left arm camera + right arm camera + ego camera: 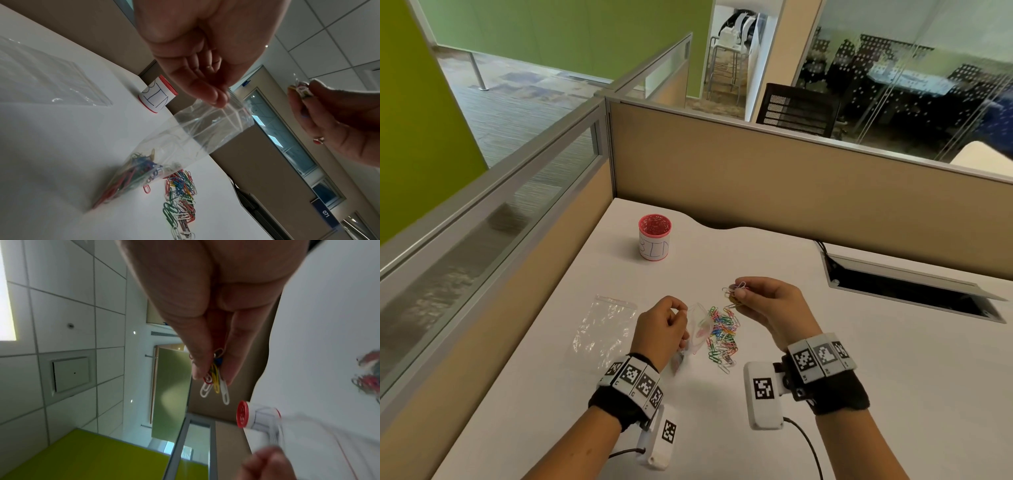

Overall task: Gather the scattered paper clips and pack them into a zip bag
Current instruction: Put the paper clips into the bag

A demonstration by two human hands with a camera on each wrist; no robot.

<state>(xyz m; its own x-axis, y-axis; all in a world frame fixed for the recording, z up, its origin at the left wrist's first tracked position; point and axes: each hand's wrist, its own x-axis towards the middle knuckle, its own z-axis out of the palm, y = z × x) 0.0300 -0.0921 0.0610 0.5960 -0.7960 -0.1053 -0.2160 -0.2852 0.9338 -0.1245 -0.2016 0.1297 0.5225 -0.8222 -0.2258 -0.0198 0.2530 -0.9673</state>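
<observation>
A pile of coloured paper clips lies on the white desk between my hands. My left hand pinches the rim of a clear zip bag, holding its mouth open; several clips lie in its bottom, which rests on the desk. My right hand, raised above the pile to the right of the bag, pinches a small bunch of clips between thumb and fingers.
A second empty zip bag lies flat to the left. A red mesh cup labelled BIN stands farther back. A cable slot opens in the desk at the right. Beige partition walls border the desk.
</observation>
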